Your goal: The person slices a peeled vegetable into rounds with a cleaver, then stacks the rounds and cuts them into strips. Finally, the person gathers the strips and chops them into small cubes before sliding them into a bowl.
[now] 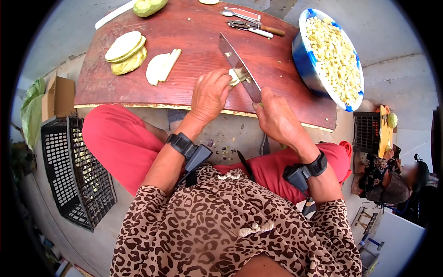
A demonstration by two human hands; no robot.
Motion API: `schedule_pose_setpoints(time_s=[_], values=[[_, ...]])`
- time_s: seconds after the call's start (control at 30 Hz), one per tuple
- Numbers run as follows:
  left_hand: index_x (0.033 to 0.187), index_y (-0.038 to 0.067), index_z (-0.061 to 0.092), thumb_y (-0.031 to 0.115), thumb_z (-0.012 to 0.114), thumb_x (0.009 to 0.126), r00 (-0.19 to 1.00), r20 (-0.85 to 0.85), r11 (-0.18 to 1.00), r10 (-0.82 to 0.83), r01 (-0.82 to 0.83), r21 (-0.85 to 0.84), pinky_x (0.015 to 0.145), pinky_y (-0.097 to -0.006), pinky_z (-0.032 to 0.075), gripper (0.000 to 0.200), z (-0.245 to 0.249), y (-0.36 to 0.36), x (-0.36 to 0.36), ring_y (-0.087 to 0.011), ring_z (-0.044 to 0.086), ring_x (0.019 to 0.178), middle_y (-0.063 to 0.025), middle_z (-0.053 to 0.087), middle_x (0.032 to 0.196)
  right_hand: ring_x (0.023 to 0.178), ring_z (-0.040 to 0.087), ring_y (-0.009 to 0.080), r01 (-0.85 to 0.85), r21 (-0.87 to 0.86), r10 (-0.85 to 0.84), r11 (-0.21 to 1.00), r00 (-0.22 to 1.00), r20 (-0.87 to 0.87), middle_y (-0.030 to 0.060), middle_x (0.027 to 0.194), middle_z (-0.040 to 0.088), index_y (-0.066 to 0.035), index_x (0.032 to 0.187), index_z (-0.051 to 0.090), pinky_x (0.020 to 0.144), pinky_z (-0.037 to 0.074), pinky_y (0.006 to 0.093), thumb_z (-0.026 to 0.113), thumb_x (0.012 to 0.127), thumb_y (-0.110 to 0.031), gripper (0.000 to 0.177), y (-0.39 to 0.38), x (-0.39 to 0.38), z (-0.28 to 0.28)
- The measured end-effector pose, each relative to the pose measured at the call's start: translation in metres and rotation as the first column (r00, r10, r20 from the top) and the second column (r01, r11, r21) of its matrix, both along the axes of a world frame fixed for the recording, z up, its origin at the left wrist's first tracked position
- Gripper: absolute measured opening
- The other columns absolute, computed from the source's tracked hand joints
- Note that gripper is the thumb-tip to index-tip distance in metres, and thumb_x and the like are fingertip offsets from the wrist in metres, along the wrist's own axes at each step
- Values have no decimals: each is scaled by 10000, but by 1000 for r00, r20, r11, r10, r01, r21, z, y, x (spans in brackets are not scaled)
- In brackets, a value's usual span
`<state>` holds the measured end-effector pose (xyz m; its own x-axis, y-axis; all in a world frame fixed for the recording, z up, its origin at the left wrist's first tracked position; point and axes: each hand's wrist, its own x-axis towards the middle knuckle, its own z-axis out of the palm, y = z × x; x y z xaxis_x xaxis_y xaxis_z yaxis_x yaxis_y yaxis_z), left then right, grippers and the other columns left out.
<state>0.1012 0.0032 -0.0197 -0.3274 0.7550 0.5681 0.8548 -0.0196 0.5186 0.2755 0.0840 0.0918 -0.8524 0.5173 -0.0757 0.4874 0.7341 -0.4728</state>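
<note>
Red counter [184, 34]: a person sits right up at the near edge, and both hands are in the action there.
Left hand [207, 97]: just in from the middle of the near edge, fingers [220, 76] bunched together and clamped on the piece.
Piece [234, 77]: pale, small, on the counter near the middle of the near edge, squeezed in between those fingers and the cleaver.
Cleaver [241, 65]: blade up on its edge, front corner pointing towards the far edge, pale flecks on the steel!
Right hand [279, 115]: over the near edge, right of its middle, fingers clamped round the cleaver's handle.
Strips [171, 66]: lying left of the left hand, a cut slice [157, 67] just beside them.
Stack [124, 48]: round pale slices piled up towards the left edge.
Green vegetable [150, 5]: out by the far left corner.
Tools [253, 26]: a bunch of them lying near the far edge, right half, spoon [228, 13] among them.
Tub [302, 62]: blue and white, by the right edge, heaped with pale cubes [332, 60].
Co-worker [390, 184]: well apart, out past the right edge.
</note>
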Motion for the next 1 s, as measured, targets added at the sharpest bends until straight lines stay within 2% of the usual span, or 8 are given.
schedule_pose_setpoints(time_s=[0.3,0.4,0.5,0.7,0.87,1.0], values=[[1023,44,644,70,739,774,999,32,1000,-4,4,2,873,-411,460,268,2,0,0,-305,609,1026,-97,646,1105,724,631,515,-13,-15,14,1000,999,30,347,713,602,66,874,471,621,494,557,562,887,-37,138,5,-12,-1],[1014,42,640,65,739,772,999,38,1000,-12,13,-9,864,-412,460,263,3,1,-1,-307,607,1021,-98,645,1102,717,635,512,-56,44,56,997,998,16,347,712,605,66,879,476,623,500,551,559,885,-36,132,10,-13,-15],[1010,44,637,60,739,769,999,48,1000,-9,10,-19,860,-414,460,262,1,0,1,-308,605,1021,-98,645,1101,725,637,515,8,-17,-7,1000,999,44,343,719,613,67,890,477,638,506,550,564,882,-46,143,7,-11,-19],[1009,47,634,54,735,766,999,30,1000,-18,18,14,866,-422,460,263,-3,1,-2,-310,603,1031,-99,644,1109,782,633,526,39,-7,-39,999,998,50,349,764,624,66,938,454,691,503,566,572,892,-85,197,7,-8,-38],[1024,39,624,59,732,771,999,26,999,-25,25,22,878,-425,462,276,-5,0,-2,-318,601,1046,-112,637,1125,760,616,537,54,7,-54,998,999,-2,351,755,618,56,959,445,673,483,583,573,902,-97,208,8,-1,-44],[1081,33,600,62,728,775,999,44,999,-13,11,41,874,-434,462,333,-3,0,0,-338,594,1061,-127,628,1134,735,608,543,105,-9,-105,994,994,-20,352,734,605,45,970,442,648,467,592,579,903,-90,203,4,1,-27]])
